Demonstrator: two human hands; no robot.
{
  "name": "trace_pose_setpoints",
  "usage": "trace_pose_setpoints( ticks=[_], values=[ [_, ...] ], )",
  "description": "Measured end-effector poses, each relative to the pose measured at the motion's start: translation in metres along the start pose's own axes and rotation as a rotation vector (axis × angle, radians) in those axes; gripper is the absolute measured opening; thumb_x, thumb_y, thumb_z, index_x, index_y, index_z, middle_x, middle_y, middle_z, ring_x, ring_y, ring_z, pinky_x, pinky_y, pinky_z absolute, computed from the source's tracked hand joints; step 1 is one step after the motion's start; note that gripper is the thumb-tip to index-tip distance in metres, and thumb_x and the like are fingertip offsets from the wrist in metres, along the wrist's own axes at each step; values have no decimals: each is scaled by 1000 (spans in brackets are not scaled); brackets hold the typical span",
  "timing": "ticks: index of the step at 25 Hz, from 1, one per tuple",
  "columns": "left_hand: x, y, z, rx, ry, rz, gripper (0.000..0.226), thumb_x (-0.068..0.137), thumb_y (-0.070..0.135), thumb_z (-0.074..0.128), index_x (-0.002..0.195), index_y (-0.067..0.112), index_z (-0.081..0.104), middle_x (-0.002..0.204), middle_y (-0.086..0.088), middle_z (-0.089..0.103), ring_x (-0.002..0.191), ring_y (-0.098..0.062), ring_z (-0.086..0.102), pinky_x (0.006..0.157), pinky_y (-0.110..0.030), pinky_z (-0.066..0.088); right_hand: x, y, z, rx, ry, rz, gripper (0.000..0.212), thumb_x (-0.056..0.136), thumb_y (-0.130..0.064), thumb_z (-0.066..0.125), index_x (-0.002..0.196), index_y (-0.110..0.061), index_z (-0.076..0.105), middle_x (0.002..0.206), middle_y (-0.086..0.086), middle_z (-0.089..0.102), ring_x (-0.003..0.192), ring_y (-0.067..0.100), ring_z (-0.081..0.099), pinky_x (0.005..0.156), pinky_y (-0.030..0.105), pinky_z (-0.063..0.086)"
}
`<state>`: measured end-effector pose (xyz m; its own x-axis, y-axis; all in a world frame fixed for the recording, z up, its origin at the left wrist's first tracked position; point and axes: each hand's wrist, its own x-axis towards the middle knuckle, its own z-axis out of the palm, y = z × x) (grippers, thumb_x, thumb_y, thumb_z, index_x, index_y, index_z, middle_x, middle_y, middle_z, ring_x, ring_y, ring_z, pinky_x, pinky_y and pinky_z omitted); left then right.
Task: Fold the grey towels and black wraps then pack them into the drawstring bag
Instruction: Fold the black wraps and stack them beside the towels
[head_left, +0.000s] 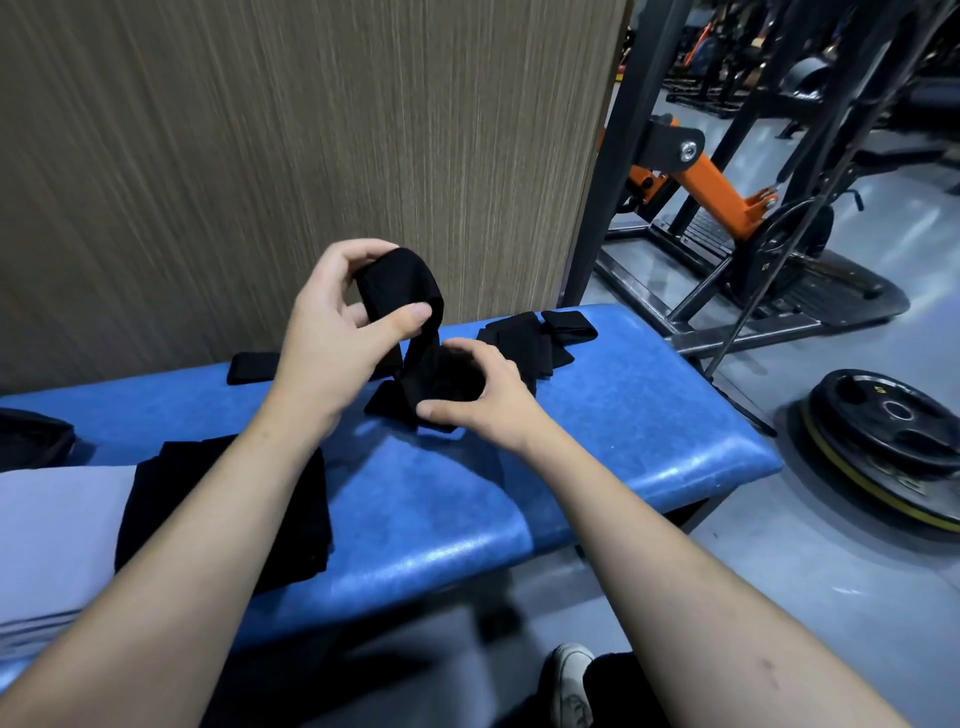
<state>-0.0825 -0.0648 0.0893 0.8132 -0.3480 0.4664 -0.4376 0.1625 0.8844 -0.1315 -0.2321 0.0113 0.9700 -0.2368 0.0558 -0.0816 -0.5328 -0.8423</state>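
Observation:
A black wrap (410, 306) arches up from the blue padded bench (597, 431). My left hand (337, 332) pinches its raised end between thumb and fingers. My right hand (478, 395) grips the wrap's bundled lower part on the bench. More black wraps (540, 332) lie at the back right of the bench, and another black wrap (252, 366) lies at the back left. A folded black cloth (156, 499) sits under my left forearm on a pile of grey towels (52, 540). A dark bag-like item (31, 436) shows at the far left edge.
A brown wood-grain wall panel (311, 130) rises right behind the bench. To the right stand an orange and black gym machine (701, 182) and stacked weight plates (893, 431) on the grey floor. A white shoe (571, 680) is below the bench.

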Motion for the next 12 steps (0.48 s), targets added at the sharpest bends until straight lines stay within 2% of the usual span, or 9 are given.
trace_pose_setpoints(
  ticks=[3,5,7,10,12],
  values=[
    [-1,5,2,-38,-20,7,45,81,-2,75,119,12,56,118,-3,60,103,-19,66,88,-44,58,-5,-5,10,76,-98,-16,113,50,-61,88,147,-41,33,148,-12,43,142,9,33,119,41,31],
    [-4,8,4,-56,-47,13,46,81,-2,75,120,11,56,118,-2,60,103,-18,65,88,-44,58,-6,-10,15,105,-76,-53,123,49,-60,90,152,-39,26,152,-13,39,144,7,32,119,41,31],
    [-6,11,4,-75,-73,22,46,79,1,75,120,12,57,117,0,60,105,-21,65,90,-46,57,-7,-13,16,139,-54,-85,127,50,-58,92,154,-37,22,154,-13,37,144,6,33,119,42,32],
    [-6,14,0,-96,-99,37,45,79,1,73,119,14,57,116,2,60,104,-21,64,90,-44,56,-10,-16,12,161,-64,-101,123,56,-47,94,154,-39,20,152,-15,36,133,13,46,112,48,42],
    [-7,15,-4,-118,-103,42,44,81,2,72,120,14,57,117,1,59,103,-22,63,88,-42,56,-14,-18,8,161,-82,-94,118,64,-34,92,156,-37,18,148,-12,34,133,5,41,112,36,39]
  ],
)
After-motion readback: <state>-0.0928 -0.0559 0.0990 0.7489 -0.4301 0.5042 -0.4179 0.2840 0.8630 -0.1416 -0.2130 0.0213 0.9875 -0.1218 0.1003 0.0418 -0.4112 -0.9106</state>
